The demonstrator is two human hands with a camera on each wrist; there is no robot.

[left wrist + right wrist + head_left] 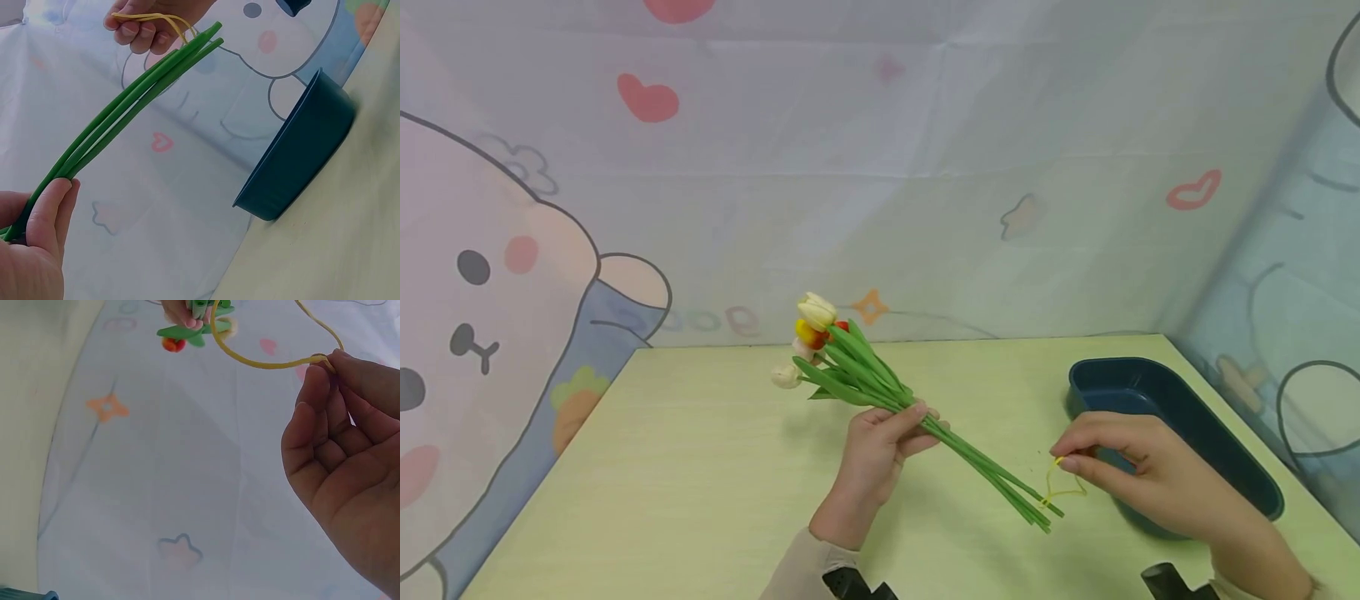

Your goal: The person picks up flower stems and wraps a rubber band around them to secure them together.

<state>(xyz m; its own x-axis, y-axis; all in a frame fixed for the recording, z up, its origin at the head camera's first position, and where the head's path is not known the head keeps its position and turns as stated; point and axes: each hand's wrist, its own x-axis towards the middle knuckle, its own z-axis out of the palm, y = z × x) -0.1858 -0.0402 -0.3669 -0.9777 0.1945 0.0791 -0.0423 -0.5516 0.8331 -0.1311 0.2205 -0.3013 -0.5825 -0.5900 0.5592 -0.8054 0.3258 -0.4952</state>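
Head: rubber band point(1060, 483) around stem ends point(1037, 515)

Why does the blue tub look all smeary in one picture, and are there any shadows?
In the left wrist view the blue tub and table are smeared by motion blur, while the green stems stay sharp. In the head view the light is soft and even, with only a faint shadow on the table under the left hand.

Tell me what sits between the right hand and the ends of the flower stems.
Only the yellow rubber band: the right hand pinches one end and its loop reaches the stem ends. Below it is bare table, shown in the head view.
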